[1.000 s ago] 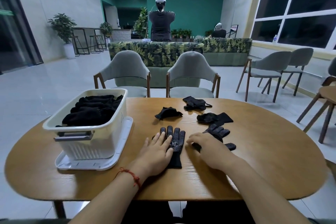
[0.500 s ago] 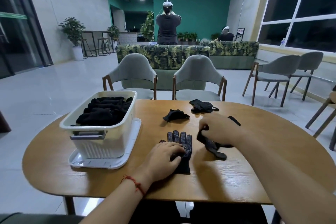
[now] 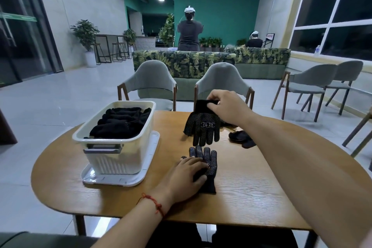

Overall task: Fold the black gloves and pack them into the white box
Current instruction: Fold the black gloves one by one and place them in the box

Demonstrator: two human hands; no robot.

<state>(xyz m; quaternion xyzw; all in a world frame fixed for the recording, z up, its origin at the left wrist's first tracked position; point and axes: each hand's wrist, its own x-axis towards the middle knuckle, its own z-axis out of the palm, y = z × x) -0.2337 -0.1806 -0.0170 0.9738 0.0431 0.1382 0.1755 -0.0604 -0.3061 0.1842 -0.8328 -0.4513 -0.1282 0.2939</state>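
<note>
A black dotted glove (image 3: pixel 207 164) lies flat on the wooden table (image 3: pixel 251 191), fingers pointing away from me. My left hand (image 3: pixel 186 175) rests on its palm part with fingers loosely spread. My right hand (image 3: pixel 227 106) pinches the cuff of a second black glove (image 3: pixel 203 127) and holds it up above the table, fingers hanging down just over the first one. The white box (image 3: pixel 120 153) stands at the left on its lid, with several folded black gloves (image 3: pixel 120 123) inside.
Another crumpled black glove (image 3: pixel 241 138) lies on the table under my right forearm. Two grey chairs (image 3: pixel 223 84) stand at the far side, more at the right. A patterned sofa and a standing person are farther back.
My right hand picked up a glove from the table and lifted it by the cuff, so it now hangs above the flat glove. My left hand stayed on the flat glove.
</note>
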